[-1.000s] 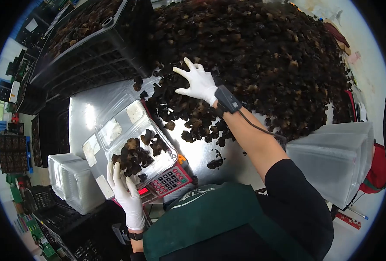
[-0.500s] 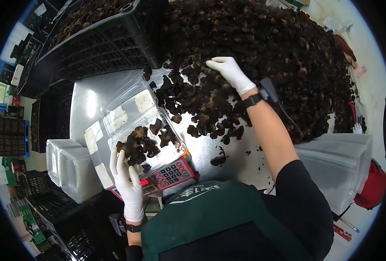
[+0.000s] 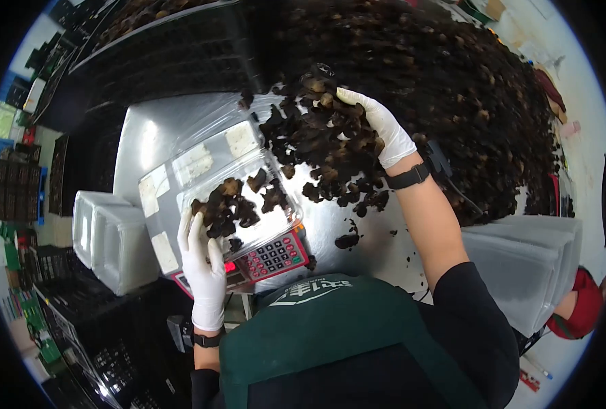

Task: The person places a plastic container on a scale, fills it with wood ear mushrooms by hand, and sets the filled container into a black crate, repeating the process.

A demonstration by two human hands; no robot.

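My left hand (image 3: pixel 204 266), in a white glove, grips the near left corner of a clear plastic box (image 3: pixel 279 225), fingers and thumb on either side. Several dark wood ear mushrooms (image 3: pixel 224 208) lie in the box, which rests on a red digital scale (image 3: pixel 275 253). Its lid side, with whitish patches, spreads toward the back left. Farther right, my gloved right hand (image 3: pixel 385 133) closes around a clump of wood ear mushrooms (image 3: pixel 340 140) at the pile's near edge. The thumb shows on top; the other fingers are mostly hidden beneath the clump.
A large heap of wood ear mushrooms (image 3: pixel 453 88) covers the back and right of the metal table (image 3: pixel 149 129). A black crate (image 3: pixel 173 61) stands at the back left. Stacked clear boxes stand left (image 3: pixel 115 238) and right (image 3: pixel 521 266). Part of another person in red (image 3: pixel 579 310) shows far right.
My right hand has closed on a clump of mushrooms and drawn it slightly nearer. My left hand stays at the box corner. The whole view has shifted a little.
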